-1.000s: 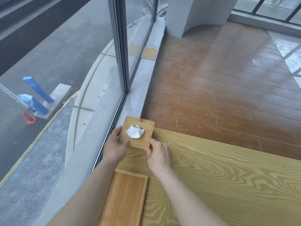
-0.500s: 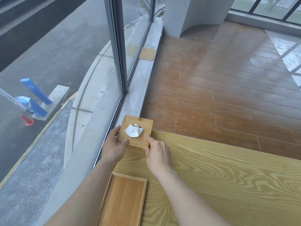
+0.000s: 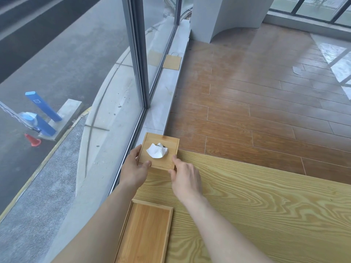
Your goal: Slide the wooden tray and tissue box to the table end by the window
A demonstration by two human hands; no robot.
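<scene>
Head view, left to right. Beyond the window glass (image 3: 106, 76) lie grey pavement, a blue bollard (image 3: 44, 106) and an orange traffic cone (image 3: 32, 140). The dark window frame (image 3: 138, 54) rises just inside the glass, with a pale sill (image 3: 167, 88) along its foot.

The left hand (image 3: 134, 167) holds the left side of the tissue box (image 3: 165, 162): its thumb lies on the near-left corner of the lid and its fingers wrap the left wall. The box stands at the far corner of the table (image 3: 266, 215), at the end beside the window; 1 white tissue (image 3: 156, 150) stands up from the opening in the lid. The wooden tray (image 3: 146, 234) lies flat along the window-side edge of the table, nearer the person and well apart from the box, partly covered by the left forearm.

The right hand (image 3: 187, 180) grips the near-right corner of the box, thumb on the lid edge, fingers curled against the near wall. Right of the table, brown floorboards (image 3: 266, 103) run toward a white column (image 3: 218, 14).
</scene>
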